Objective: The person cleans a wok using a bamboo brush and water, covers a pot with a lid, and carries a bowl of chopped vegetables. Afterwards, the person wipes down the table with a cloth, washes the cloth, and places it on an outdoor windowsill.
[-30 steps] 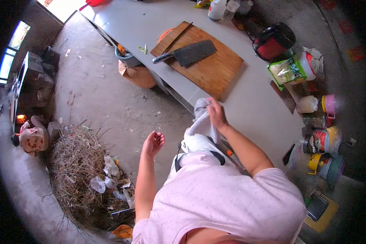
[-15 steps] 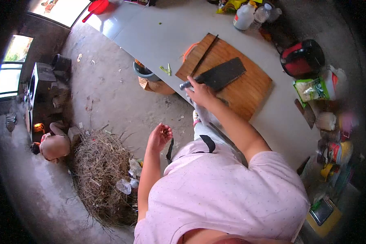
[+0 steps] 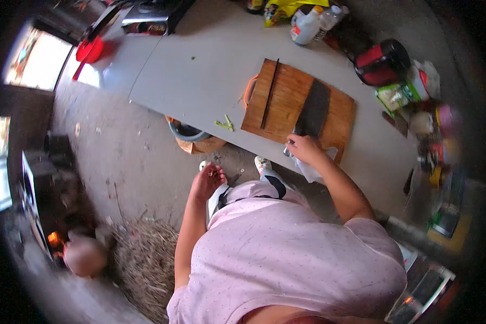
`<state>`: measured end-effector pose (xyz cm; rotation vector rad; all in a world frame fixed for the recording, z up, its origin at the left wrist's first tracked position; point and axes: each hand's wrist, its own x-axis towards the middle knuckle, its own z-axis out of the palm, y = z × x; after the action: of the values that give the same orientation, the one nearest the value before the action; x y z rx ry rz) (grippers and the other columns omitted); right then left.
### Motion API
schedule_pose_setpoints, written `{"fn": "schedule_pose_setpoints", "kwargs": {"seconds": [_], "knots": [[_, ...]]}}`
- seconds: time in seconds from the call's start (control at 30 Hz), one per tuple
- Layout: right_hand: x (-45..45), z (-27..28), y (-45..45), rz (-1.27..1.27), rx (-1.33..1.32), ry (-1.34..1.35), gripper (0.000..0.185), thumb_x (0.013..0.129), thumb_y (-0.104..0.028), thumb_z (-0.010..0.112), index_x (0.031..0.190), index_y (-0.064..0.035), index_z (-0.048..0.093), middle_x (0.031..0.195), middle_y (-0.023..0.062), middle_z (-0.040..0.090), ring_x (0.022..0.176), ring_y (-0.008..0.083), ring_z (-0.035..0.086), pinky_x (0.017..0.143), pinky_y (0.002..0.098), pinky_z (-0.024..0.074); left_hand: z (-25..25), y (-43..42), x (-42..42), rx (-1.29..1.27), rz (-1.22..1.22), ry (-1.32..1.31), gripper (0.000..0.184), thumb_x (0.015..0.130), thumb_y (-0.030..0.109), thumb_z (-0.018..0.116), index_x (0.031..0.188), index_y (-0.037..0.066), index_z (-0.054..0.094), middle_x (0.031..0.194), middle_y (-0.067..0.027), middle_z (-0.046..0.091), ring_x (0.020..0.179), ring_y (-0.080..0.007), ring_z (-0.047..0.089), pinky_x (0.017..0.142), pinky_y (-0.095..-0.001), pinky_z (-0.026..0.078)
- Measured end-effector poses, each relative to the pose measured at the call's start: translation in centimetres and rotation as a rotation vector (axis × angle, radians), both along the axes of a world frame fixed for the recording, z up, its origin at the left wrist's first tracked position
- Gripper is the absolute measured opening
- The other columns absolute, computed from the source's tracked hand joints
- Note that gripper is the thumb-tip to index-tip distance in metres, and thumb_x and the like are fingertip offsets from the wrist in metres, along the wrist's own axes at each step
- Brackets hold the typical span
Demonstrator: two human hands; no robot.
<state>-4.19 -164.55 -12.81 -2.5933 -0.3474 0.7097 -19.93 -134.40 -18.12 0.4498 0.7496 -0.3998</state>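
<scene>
My right hand (image 3: 305,149) is closed round the handle of a cleaver (image 3: 315,105), whose dark broad blade lies flat over the wooden chopping board (image 3: 289,89). Below that hand hangs a whitish, crumpled cloth or bag (image 3: 311,171); whether the fingers also hold it I cannot tell. Left of the blade, a thin dark stick (image 3: 270,94) rests along the board. My left hand (image 3: 209,181) is in the air in front of my waist, off the table edge, fingers loosely curled and apart, with nothing visible in it.
Green scraps (image 3: 225,124) lie near the table's edge, above a bucket (image 3: 186,132) on the floor. A red and black kettle (image 3: 383,62), bottles (image 3: 306,27) and packets line the table's far side. A red pan (image 3: 89,51) sits left. Dry straw (image 3: 146,259) and a person (image 3: 85,256) are lower left.
The cleaver has turned on the board, its handle now towards me, with my right hand moving right and nearer. My left hand stays in front of my waist. The view has shifted left.
</scene>
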Motion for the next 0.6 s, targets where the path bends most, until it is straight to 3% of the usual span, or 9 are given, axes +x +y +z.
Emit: {"fn": "schedule_pose_setpoints", "kwargs": {"seconds": [0.1,0.17,0.3,0.37,0.43,0.5,0.53,0.6], "knots": [[-0.6,4.0,4.0,-0.14,-0.118,-0.034,0.027,0.077,-0.033,0.055,0.078,-0.0062,0.06,0.075,0.0157,0.061,0.068,0.035,0.059,0.061,0.0446,0.0453,0.0,5.0,2.3,-0.049,-0.153,-0.027,0.031,0.089,0.031,0.041,0.083,0.004,0.055,0.079,-0.0092,0.058,0.073,-0.0228,0.056,0.069,-0.0337,0.046],[-0.7,5.5,8.0,-0.18,-0.092,-0.11,0.027,0.078,-0.038,0.052,0.083,-0.0128,0.062,0.076,0.0129,0.062,0.072,0.0321,0.059,0.063,0.0419,0.0461,-0.3,8.2,3.8,-0.046,-0.246,-0.041,0.031,0.089,0.032,0.042,0.082,0.004,0.055,0.079,-0.0093,0.058,0.073,-0.0231,0.056,0.069,-0.0342,0.046],[2.2,4.3,14.7,-0.182,-0.207,-0.193,0.018,0.079,-0.025,0.049,0.086,-0.0131,0.061,0.084,0.0136,0.061,0.076,0.0325,0.059,0.065,0.0437,0.046,-2.7,12.3,6.1,-0.015,-0.355,-0.107,0.032,0.089,0.031,0.041,0.085,0.002,0.053,0.078,-0.011,0.056,0.07,-0.0221,0.055,0.065,-0.0336,0.049],[4.8,1.7,16.3,-0.075,-0.201,-0.417,0.018,0.078,-0.017,0.048,0.089,-0.0127,0.06,0.095,0.0133,0.059,0.079,0.0321,0.059,0.065,0.0429,0.0472,-4.2,13.2,7.0,-0.11,-0.419,-0.161,0.027,0.088,0.029,0.044,0.089,0.004,0.054,0.083,-0.0098,0.057,0.075,-0.0232,0.056,0.068,-0.0345,0.046],[8.2,1.9,18.7,0.006,-0.282,-0.383,0.019,0.076,-0.014,0.05,0.093,-0.0123,0.06,0.104,0.012,0.056,0.081,0.0292,0.059,0.065,0.0419,0.0481,-0.8,12.2,7.7,0.053,-0.404,-0.104,0.026,0.087,0.024,0.045,0.094,0.001,0.051,0.082,-0.0111,0.055,0.073,-0.0238,0.054,0.069,-0.0355,0.045],[13.3,-5.5,19.6,-0.091,-0.288,-0.283,0.018,0.074,-0.011,0.052,0.088,-0.0112,0.062,0.096,0.008,0.06,0.08,0.0259,0.06,0.06,0.0395,0.0487,-1.4,12.0,7.6,-0.061,-0.339,-0.164,0.025,0.087,0.024,0.045,0.094,0.0,0.051,0.082,-0.0114,0.055,0.074,-0.024,0.053,0.069,-0.0357,0.045],[15.0,-6.6,20.1,-0.095,-0.288,-0.283,0.018,0.074,-0.011,0.052,0.088,-0.0112,0.062,0.096,0.008,0.06,0.08,0.0259,0.06,0.06,0.0395,0.0487,-0.6,11.6,7.5,-0.031,-0.287,-0.032,0.024,0.087,0.023,0.045,0.092,0.001,0.05,0.081,-0.0117,0.054,0.076,-0.024,0.053,0.068,-0.0352,0.044],[17.6,-8.0,20.9,0.404,-0.694,-0.244,0.016,0.071,-0.01,0.053,0.083,-0.011,0.065,0.085,0.0051,0.063,0.077,0.0233,0.061,0.056,0.0357,0.0483,-0.8,11.2,6.7,-0.002,-0.244,0.017,0.023,0.087,0.024,0.045,0.089,0.002,0.05,0.081,-0.0117,0.054,0.077,-0.0239,0.052,0.068,-0.035,0.044]]}}
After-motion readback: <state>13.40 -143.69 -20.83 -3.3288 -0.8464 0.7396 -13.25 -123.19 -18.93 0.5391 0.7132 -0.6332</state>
